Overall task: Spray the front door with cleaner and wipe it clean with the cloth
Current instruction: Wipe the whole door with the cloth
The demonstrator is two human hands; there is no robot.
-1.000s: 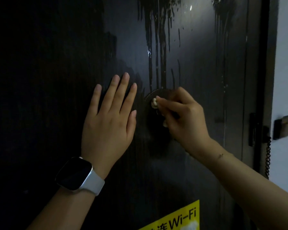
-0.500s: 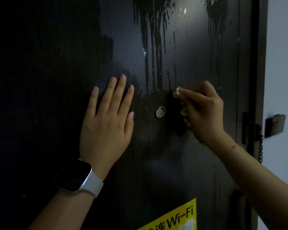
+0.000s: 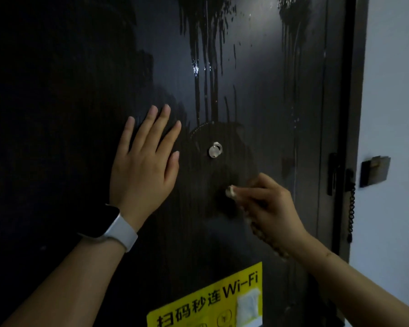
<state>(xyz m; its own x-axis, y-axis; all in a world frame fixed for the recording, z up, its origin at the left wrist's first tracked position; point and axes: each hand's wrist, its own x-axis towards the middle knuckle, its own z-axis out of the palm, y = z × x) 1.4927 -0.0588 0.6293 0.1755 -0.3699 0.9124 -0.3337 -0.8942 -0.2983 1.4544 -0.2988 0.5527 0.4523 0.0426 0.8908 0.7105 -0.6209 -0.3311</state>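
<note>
The right hand [image 3: 267, 204] has its fingers curled round a small pale cloth [image 3: 232, 191], pressing the wad against the front door [image 3: 257, 90] at about five o'clock from the peephole [image 3: 215, 149]. Only a tip of cloth shows beyond the fingers, so the contact patch is small; my guess is that knuckles or nails could drag on the panel and the wipe would miss ground between passes.

At nine o'clock from the peephole the left hand [image 3: 144, 166] lies flat on the door, fingers straight and spread. On a wet panel that palm may slip, and it is likely to leave a print needing a second pass.

At twelve o'clock, runs of cleaner [image 3: 206, 55] stream down towards the peephole. Left unwiped, they could cross the area already worked or dry into streaks.

At six o'clock sits a yellow Wi-Fi sticker [image 3: 206, 300]; drips reaching it might lift its edges.
</note>
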